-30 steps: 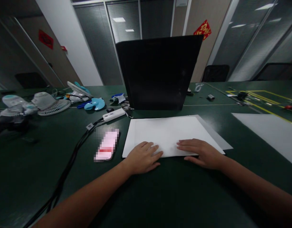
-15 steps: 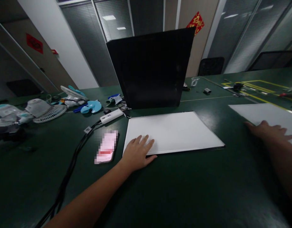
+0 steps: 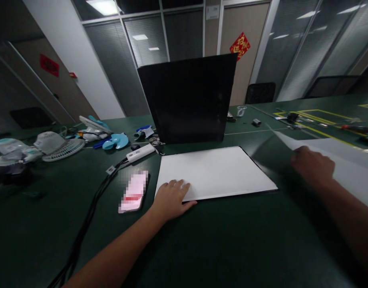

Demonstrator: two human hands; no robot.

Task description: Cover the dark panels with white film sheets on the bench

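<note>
A flat white rectangular sheet with a dark edge (image 3: 219, 172) lies on the dark green table. My left hand (image 3: 171, 200) rests flat on its near left corner, fingers stretched out. On the right, my right hand (image 3: 312, 166) is closed on the left edge of a sheet of white paper (image 3: 351, 164), whose edge is lifted off the table. An upright black panel (image 3: 192, 100) stands behind the flat white sheet. A phone with a pink, pixelated screen (image 3: 134, 191) lies left of my left hand.
A white block with black cables (image 3: 141, 153) lies left of the sheet; its cables run to the near edge. Further left are fan parts (image 3: 64, 148) and a light blue fan blade (image 3: 115, 141). A clear cup (image 3: 241, 111) and a small grey object (image 3: 256, 122) stand at the back right.
My right hand has gone from lying spread on the right paper to gripping its edge, and that edge has risen. My left hand stays on the white sheet. The camera view has tilted up slightly.
</note>
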